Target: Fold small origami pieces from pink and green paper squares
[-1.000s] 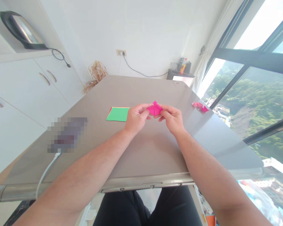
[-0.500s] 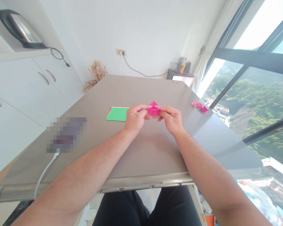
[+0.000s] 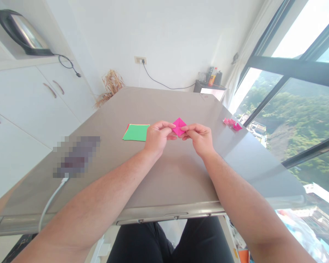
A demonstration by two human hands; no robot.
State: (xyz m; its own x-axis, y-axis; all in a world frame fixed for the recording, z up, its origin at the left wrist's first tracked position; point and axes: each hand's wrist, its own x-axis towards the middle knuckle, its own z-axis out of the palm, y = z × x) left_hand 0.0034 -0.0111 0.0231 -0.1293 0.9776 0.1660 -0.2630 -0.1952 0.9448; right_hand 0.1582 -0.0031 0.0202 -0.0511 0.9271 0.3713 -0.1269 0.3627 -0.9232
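A folded pink origami paper, diamond-shaped with creases crossing at its middle, is held up over the table between both hands. My left hand pinches its left corner between thumb and fingers. On the opposite corner my right hand is closed, its thumb lying on the paper's front face. Just left of my left hand lies a stack of coloured paper with a green sheet on top, partly hidden by that hand. Small folded pink paper pieces sit near the table's right edge.
The grey table spans the space before me. At its left lies a blurred-out device with a white cable. A dark stand with bottles is beyond the far right corner, and a window runs along the right.
The pink paper has gone from a partly opened shape, with a gap across its middle, to a flatter diamond. Both hands stay almost in place on its corners.
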